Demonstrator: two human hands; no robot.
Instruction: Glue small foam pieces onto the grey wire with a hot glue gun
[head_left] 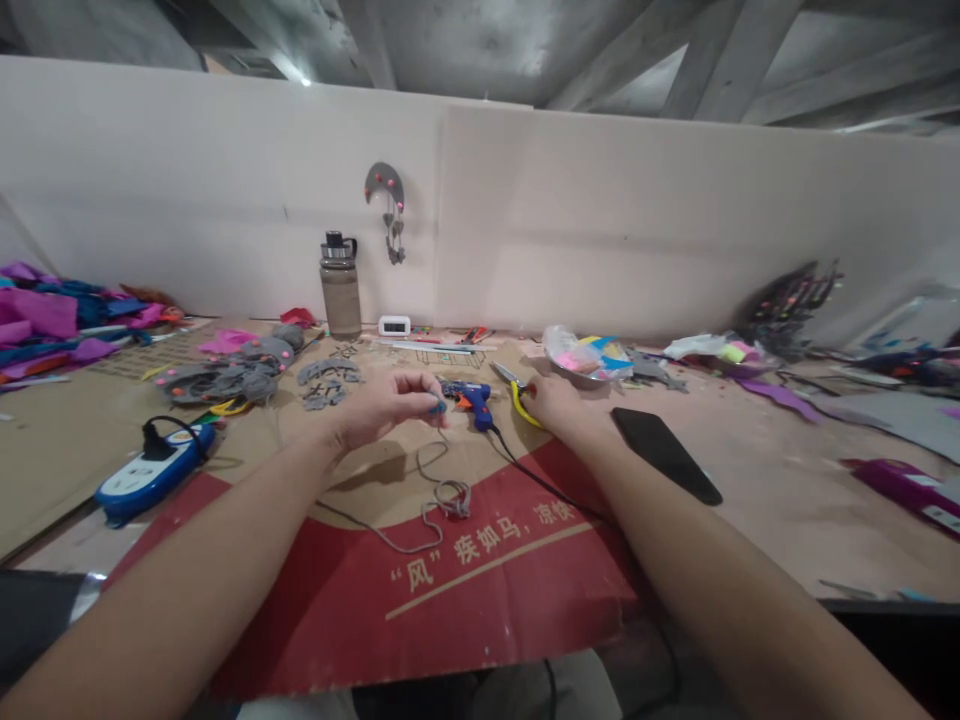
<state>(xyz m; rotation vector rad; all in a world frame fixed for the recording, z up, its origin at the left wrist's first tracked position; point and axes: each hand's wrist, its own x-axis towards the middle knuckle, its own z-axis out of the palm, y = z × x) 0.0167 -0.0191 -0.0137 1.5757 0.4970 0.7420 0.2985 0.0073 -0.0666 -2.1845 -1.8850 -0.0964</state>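
My left hand [390, 403] hovers over the cardboard sheet [480, 580], fingers pinched on a small blue bead and the end of a grey cord [442, 495] that trails down in loops onto the cardboard. My right hand [551, 405] rests on the yellow-handled scissors [517, 395], its fingers closed round the handles. Between both hands lies a blue hot-glue gun [471, 398] with its black cable running toward me.
A black phone [664, 452] lies to the right. A blue-white power strip [150, 470] sits at the left. Grey felt cut-outs [232, 375], a water bottle [340, 287], a small clock [394, 325], a bowl of coloured scraps [585, 357] and felt piles line the white wall.
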